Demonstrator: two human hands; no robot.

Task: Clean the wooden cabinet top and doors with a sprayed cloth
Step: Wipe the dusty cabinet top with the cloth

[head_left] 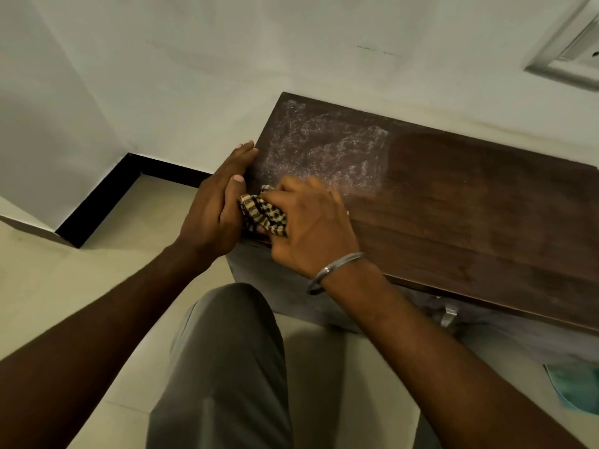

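The dark wooden cabinet top (453, 202) runs from the centre to the right, with a whitish foamy spray film (324, 147) over its left end. A striped beige-and-black cloth (264, 213) lies bunched at the top's front left corner. My right hand (311, 228), with a metal bangle at the wrist, grips the cloth and presses it on the wood. My left hand (217, 202) lies flat along the cabinet's left edge, fingers straight, its thumb touching the cloth. The cabinet doors (486, 322) are mostly hidden under the overhanging top.
A metal door handle (449, 314) shows below the top's front edge. White walls with a black skirting (107, 202) meet in a corner at left. A wall socket (573, 50) sits at upper right. My grey-trousered knee (227, 351) is on the tiled floor. A teal object (577, 387) lies at lower right.
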